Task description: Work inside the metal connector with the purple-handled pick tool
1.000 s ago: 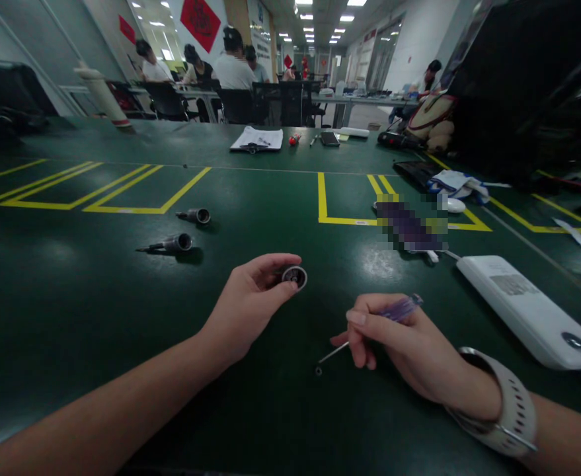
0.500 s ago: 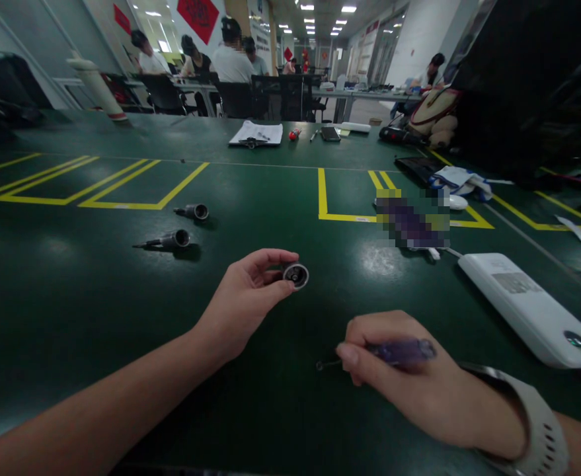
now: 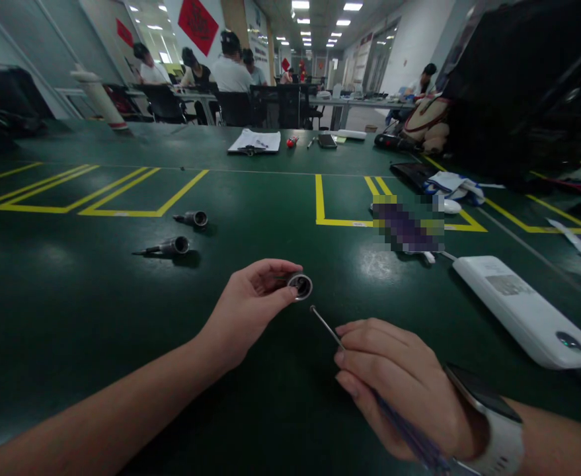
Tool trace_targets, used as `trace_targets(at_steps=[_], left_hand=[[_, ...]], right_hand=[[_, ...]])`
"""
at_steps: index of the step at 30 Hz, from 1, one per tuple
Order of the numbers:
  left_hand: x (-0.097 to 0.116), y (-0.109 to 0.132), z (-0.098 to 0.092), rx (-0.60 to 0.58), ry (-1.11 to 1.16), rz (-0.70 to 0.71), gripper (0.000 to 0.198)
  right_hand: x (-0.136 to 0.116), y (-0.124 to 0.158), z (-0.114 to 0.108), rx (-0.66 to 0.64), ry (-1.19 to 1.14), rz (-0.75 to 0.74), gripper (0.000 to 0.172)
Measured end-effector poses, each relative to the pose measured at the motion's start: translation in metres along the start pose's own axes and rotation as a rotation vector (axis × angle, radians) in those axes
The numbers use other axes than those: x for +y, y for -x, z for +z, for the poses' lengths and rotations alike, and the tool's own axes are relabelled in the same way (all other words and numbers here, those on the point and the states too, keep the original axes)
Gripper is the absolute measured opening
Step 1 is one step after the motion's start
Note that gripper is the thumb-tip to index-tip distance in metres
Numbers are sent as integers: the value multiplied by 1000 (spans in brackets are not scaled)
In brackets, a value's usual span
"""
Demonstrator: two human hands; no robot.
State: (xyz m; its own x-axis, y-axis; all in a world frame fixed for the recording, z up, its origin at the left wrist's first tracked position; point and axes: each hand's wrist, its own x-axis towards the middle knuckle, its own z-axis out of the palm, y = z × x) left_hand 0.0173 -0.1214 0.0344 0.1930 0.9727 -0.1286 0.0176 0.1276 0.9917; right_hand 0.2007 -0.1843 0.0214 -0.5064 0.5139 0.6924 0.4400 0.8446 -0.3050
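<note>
Just left of the metal cup's (image 3: 301, 297) open rim, your left hand (image 3: 243, 304) is pinching that cup between thumb and fingers, hiding most of its body; its dark inside is proving hard to make out. On the cup's near right side, your right hand (image 3: 399, 380) is closing around a screwdriver (image 3: 328, 329), fingers covering much of the purplish handle, whose end is reaching the bottom edge of view. Its tip is pointing towards the cup, apparently just apart from it; you can't tell whether a small piece is sitting on that tip. Left of the cup, two pointed metal pieces (image 3: 175, 246) are lying on the green table (image 3: 96, 304). Well right of the cup, a white power bank (image 3: 528, 317) is resting near a pixelated, unreadable thing (image 3: 406, 228).
</note>
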Motion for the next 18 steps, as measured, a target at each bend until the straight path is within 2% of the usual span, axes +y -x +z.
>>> trace_targets(at_steps=[6, 11, 18], left_hand=[[-1, 5, 4, -58, -65, 55, 26], [1, 10, 7, -53, -138, 155, 20], [1, 11, 10, -41, -181, 191, 19]], right_hand=[[3, -6, 1, -6, -1, 31, 9], [3, -6, 2, -6, 17, 43, 7], [2, -6, 4, -43, 26, 50, 7]])
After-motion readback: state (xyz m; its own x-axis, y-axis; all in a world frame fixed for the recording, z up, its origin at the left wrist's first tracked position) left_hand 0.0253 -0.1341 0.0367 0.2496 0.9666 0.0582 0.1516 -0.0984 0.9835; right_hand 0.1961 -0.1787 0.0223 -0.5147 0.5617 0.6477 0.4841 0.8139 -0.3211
